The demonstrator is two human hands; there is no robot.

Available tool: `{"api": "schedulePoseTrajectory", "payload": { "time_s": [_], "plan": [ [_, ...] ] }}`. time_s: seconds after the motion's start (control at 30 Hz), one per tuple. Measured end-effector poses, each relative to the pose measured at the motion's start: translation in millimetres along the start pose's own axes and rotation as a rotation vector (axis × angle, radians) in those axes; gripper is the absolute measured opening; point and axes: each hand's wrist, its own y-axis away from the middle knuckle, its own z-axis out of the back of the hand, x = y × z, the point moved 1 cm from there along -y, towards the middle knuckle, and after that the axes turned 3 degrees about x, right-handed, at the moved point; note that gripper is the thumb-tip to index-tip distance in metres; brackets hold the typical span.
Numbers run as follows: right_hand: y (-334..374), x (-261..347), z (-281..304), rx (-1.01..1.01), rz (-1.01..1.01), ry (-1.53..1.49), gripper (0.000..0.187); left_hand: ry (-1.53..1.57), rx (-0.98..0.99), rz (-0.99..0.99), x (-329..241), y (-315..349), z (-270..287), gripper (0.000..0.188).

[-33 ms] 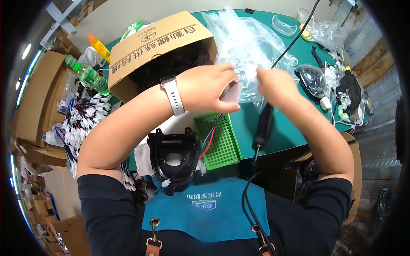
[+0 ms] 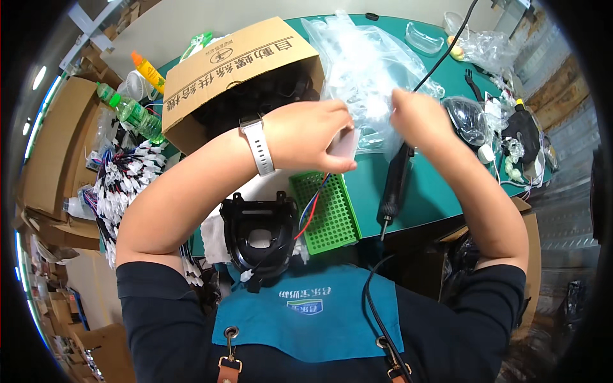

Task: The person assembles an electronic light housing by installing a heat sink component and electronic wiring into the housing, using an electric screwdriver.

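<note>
My left hand (image 2: 306,135), a white watch band on its wrist, is closed around a pale, flat piece (image 2: 345,145) whose far part the fingers hide. Red and blue wires (image 2: 314,205) come down from beneath that hand. Fingers curled, my right hand (image 2: 421,121) is held over the edge of the clear plastic bags (image 2: 364,70); whatever it pinches cannot be made out. A black electric screwdriver (image 2: 394,185) hangs tip-down just below it. Near my apron lies a black plastic housing (image 2: 240,223) with an oval opening, beside a green perforated basket (image 2: 338,223).
An open cardboard box (image 2: 242,54) holding dark parts stands behind my left forearm. Bundled wires with white connectors (image 2: 131,182) and a green bottle (image 2: 133,112) are at the left. A clear plastic cover (image 2: 469,118) lies at the right. The screwdriver's cable (image 2: 446,51) runs up past my right hand.
My right hand has shifted slightly to the right, away from the left one. My left hand and its pale piece have moved only a little; the wires swung slightly left.
</note>
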Motion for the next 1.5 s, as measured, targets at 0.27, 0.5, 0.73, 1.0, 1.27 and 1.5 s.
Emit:
{"api": "schedulePoseTrajectory", "payload": {
  "time_s": [0.27, 0.5, 0.73, 1.0, 1.27, 1.5],
  "plan": [
    [25.5, 37.5, -3.5, -0.167, 0.465, -0.255, 0.015, -0.139, 0.146, 0.08, -5.0, 7.8, -13.2, 0.053],
    [-13.7, 22.8, -54.0, 0.134, 0.239, -0.044, 0.03, -0.073, 0.235, 0.158, -21.4, 34.5, 4.6, 0.05],
    [-22.2, 16.7, -61.2, 0.05, 0.108, 0.132, 0.038, 0.023, -0.152, 0.061, -61.7, 128.5, 17.3, 0.07],
    [-13.2, 29.1, -62.0, 0.01, 0.265, 0.19, 0.018, 0.308, -0.406, 0.254, -76.7, 226.6, -26.2, 0.073],
    [-32.1, 41.7, -62.0, -0.06, 0.189, 0.259, 0.016, 0.289, -0.481, 0.219, -59.7, 233.7, -84.4, 0.077],
    [-29.0, 28.6, -80.3, -0.105, 0.205, 0.315, 0.016, 0.364, -0.576, 0.333, -76.5, 209.1, -117.8, 0.075]
  ]
}}
